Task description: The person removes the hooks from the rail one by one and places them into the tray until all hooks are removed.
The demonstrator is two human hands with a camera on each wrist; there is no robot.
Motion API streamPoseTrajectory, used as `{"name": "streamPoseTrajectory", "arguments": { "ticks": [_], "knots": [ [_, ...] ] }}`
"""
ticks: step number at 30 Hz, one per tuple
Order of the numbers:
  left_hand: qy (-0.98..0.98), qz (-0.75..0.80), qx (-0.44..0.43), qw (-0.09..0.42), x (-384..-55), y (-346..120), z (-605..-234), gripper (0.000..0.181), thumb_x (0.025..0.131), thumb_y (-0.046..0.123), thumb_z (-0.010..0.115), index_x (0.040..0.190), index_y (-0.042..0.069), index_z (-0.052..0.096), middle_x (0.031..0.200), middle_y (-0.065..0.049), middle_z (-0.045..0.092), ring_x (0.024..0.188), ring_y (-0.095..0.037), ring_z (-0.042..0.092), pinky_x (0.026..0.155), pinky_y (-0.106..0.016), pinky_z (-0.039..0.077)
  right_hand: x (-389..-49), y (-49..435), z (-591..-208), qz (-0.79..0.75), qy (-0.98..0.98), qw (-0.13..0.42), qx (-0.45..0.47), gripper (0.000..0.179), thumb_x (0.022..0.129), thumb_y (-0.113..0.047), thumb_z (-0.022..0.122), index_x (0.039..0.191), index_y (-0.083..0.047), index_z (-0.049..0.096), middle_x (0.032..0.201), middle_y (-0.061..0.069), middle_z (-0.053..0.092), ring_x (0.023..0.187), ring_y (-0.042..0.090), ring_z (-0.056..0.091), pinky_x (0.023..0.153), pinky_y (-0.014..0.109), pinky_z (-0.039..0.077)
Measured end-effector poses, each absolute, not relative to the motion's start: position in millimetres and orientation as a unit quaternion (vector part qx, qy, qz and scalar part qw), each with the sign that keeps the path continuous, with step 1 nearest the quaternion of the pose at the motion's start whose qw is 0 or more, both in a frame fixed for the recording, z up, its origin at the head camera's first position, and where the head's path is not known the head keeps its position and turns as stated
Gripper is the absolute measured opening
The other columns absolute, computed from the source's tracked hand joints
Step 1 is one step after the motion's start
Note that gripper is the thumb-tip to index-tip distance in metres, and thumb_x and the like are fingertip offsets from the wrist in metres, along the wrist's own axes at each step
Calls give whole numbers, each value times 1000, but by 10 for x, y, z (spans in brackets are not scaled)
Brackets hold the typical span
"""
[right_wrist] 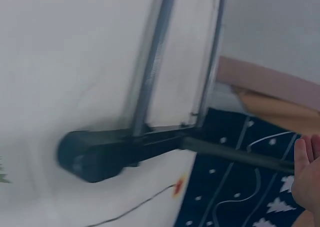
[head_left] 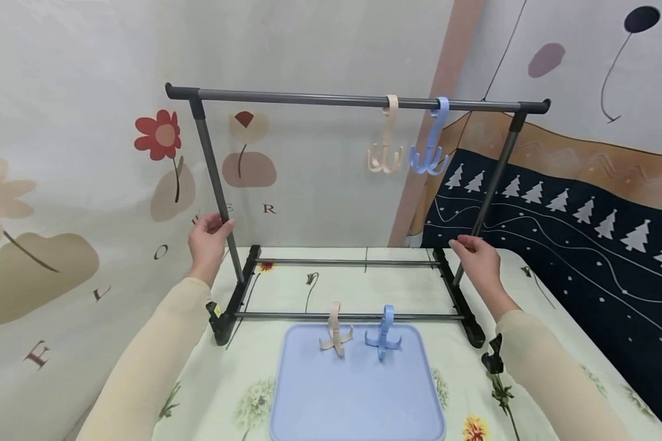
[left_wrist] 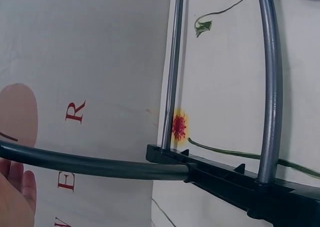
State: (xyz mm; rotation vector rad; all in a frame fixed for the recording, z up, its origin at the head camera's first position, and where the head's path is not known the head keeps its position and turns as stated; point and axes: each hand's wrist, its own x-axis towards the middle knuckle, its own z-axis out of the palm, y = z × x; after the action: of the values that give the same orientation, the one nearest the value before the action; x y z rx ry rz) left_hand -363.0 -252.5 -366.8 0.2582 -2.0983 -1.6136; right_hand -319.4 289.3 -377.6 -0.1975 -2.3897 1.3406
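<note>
My left hand (head_left: 206,242) is at the left post (head_left: 212,162) of a dark metal hanging rack, fingers right beside the tube. In the left wrist view, part of that hand (left_wrist: 17,199) shows below the post, its fingers loosely extended. My right hand (head_left: 479,257) overlaps the right post (head_left: 496,184), fingertips pointing left; the right wrist view shows its fingers (right_wrist: 301,154) fairly straight. From the top bar (head_left: 309,98) hang a beige multi-prong hook (head_left: 387,138) and a blue one (head_left: 431,138). Another beige hook (head_left: 335,334) and blue hook (head_left: 384,335) are below.
A light blue tray (head_left: 355,392) lies in front of the rack, under the lower hooks. Two lower crossbars (head_left: 287,316) join the black feet (head_left: 466,306). A floral cloth covers the table (head_left: 226,380); printed curtains (head_left: 320,49) hang behind.
</note>
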Motion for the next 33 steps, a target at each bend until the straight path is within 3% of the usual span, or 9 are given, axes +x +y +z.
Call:
{"name": "streamPoseTrajectory", "arguments": {
  "ticks": [12,22,33],
  "knots": [
    [-768,-581,98,251,-3678,-2501,-3667,44,97,36,65,129,7,58,127,-8,59,119,-22,56,104,-39,42,-3249,2655,-3048,502,-823,264,-21,62,93,-54,61,135,-8,58,132,10,61,119,21,56,101,37,45],
    [-767,-579,92,261,-3688,-2498,-3681,44,97,36,64,128,6,58,124,-8,60,115,-18,56,101,-34,44,-3327,2409,-2373,514,-794,325,6,57,96,-50,59,133,-8,60,129,9,62,114,18,56,98,27,45],
    [-759,-587,89,266,-3699,-2488,-3693,41,97,32,65,128,5,59,123,-9,61,111,-17,56,99,-34,45,-3444,2116,-2021,538,-772,337,-3,51,95,-42,65,132,-8,61,129,9,61,117,17,55,102,27,44]
  ]
}}
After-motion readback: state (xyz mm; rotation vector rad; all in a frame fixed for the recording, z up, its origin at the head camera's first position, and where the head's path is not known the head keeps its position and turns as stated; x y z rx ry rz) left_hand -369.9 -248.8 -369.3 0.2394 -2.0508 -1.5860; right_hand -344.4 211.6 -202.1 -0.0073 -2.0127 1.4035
